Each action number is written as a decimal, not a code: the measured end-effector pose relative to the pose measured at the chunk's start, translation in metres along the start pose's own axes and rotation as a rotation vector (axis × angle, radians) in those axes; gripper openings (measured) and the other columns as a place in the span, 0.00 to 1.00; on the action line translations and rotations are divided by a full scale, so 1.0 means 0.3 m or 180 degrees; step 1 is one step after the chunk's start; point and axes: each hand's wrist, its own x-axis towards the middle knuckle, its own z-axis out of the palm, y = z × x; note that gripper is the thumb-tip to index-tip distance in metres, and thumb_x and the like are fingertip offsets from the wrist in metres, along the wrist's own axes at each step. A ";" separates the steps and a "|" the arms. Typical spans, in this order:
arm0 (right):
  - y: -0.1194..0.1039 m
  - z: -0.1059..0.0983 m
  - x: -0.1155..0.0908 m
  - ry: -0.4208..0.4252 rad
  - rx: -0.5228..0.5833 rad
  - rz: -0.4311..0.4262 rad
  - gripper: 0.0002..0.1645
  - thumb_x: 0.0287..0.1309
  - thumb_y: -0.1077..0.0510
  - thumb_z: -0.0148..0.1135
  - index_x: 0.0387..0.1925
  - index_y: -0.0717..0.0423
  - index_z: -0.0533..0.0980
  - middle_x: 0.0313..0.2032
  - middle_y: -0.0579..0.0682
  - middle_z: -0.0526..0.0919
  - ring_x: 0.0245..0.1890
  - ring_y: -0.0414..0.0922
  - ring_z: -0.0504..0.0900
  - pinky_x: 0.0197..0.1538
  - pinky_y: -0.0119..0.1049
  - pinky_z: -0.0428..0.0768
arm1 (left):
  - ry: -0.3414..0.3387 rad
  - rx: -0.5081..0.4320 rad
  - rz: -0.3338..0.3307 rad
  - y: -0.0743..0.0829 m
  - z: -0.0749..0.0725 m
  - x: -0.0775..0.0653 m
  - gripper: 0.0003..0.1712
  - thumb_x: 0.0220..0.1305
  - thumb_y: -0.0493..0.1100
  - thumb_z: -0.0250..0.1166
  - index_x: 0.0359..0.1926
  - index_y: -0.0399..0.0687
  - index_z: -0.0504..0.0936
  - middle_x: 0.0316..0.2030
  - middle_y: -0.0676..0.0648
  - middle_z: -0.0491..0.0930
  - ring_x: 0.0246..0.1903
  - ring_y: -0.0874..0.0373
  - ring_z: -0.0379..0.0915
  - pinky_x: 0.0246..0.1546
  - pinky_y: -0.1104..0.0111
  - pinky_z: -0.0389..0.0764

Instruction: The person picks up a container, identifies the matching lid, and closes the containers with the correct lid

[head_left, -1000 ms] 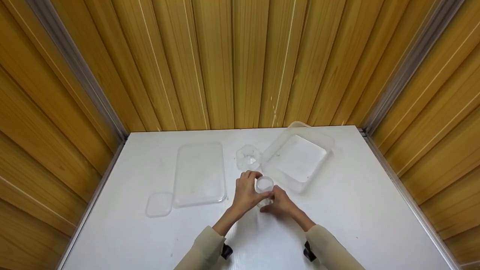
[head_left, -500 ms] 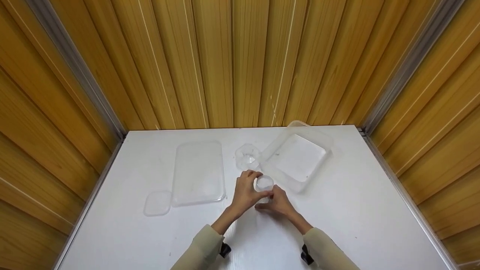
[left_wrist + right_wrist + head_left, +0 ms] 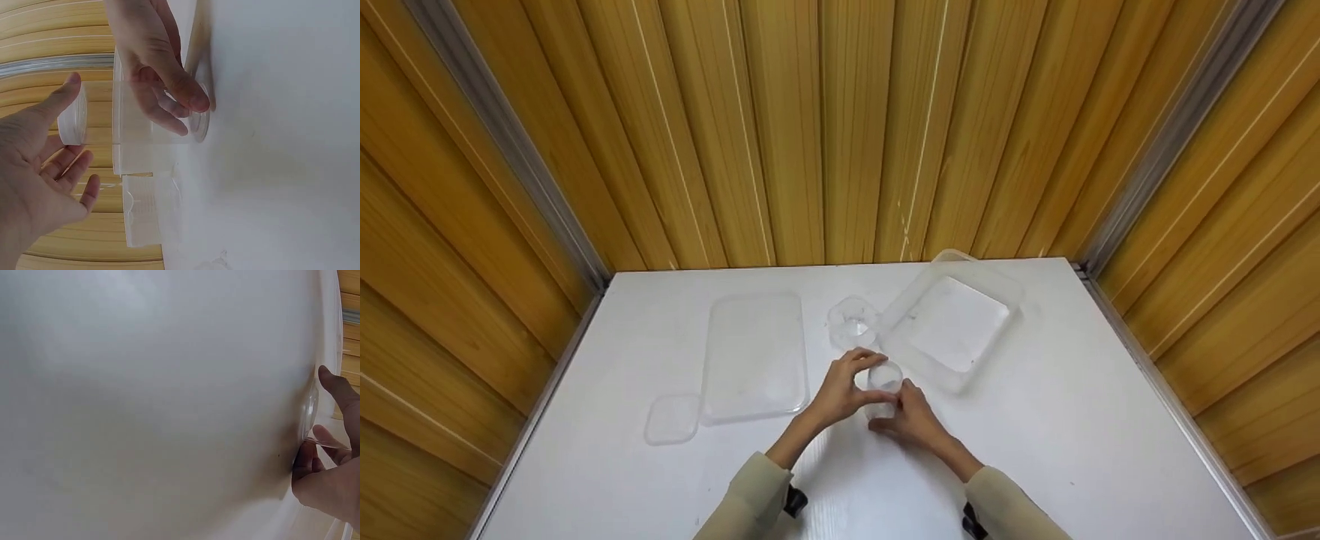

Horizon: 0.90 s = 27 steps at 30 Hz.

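While the left hand (image 3: 838, 391) grips the cap (image 3: 71, 124) of a clear cylindrical jar (image 3: 101, 115), thumb on one side and fingers round the other, the right hand (image 3: 915, 417) grasps the same jar low down, thumb and fingers about the part near its base. Jar upright, front middle of the white table (image 3: 607, 480), cap seated on top; can't tell if base touches the tabletop or sits just above it. Right wrist view only catches that hand at the edge, jar mostly cut off. Behind the jar, an eight-sided clear container (image 3: 837, 324); just beside it, to the right, a big rectangular clear tub (image 3: 960, 322), set askew near the back edge. Left side: large rectangular lid (image 3: 755, 356) lying flat, small square lid (image 3: 672, 420) just beside its near left corner. Pale sleeves (image 3: 750, 487) on both arms, black wrist cameras (image 3: 795, 501) underneath, wood-look panels (image 3: 847, 127) around the table
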 end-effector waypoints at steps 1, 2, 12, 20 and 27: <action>-0.002 0.006 -0.004 -0.0017 -0.0008 -0.0005 0.42 0.40 0.55 0.85 0.56 0.67 0.75 0.50 0.62 0.81 0.51 0.56 0.79 0.56 0.53 0.79 | -0.0022 -0.0036 -0.0020 -0.003 -0.001 -0.006 0.35 0.49 0.47 0.82 0.57 0.37 0.84 0.53 0.42 0.83 0.55 0.46 0.80 0.57 0.56 0.80; -0.004 0.011 -0.008 -0.0024 -0.0027 -0.0015 0.42 0.40 0.55 0.85 0.56 0.67 0.75 0.50 0.62 0.81 0.52 0.56 0.79 0.56 0.53 0.79 | -0.0032 -0.0059 -0.0036 -0.006 -0.002 -0.010 0.35 0.49 0.47 0.82 0.57 0.37 0.84 0.52 0.42 0.84 0.54 0.46 0.80 0.57 0.57 0.81; -0.005 0.005 -0.029 0.0109 0.0159 0.0141 0.43 0.38 0.57 0.86 0.56 0.66 0.74 0.50 0.61 0.82 0.52 0.56 0.81 0.56 0.52 0.81 | -0.0041 -0.0072 0.0033 -0.009 0.012 -0.026 0.36 0.55 0.48 0.79 0.60 0.35 0.80 0.56 0.40 0.81 0.57 0.45 0.78 0.59 0.54 0.80; -0.001 -0.007 -0.046 0.0198 0.0115 0.0036 0.41 0.41 0.58 0.85 0.57 0.65 0.75 0.52 0.60 0.85 0.51 0.54 0.83 0.52 0.44 0.83 | -0.0136 -0.0091 0.0124 -0.007 0.016 -0.063 0.35 0.66 0.47 0.69 0.68 0.34 0.73 0.62 0.40 0.76 0.63 0.46 0.75 0.66 0.56 0.76; -0.011 -0.009 -0.038 0.0104 0.0112 -0.0005 0.41 0.39 0.59 0.85 0.56 0.67 0.76 0.51 0.62 0.85 0.52 0.56 0.84 0.54 0.53 0.83 | 0.0026 -0.0099 0.0184 -0.010 0.013 -0.069 0.37 0.64 0.45 0.72 0.69 0.35 0.71 0.60 0.39 0.78 0.59 0.46 0.76 0.64 0.53 0.76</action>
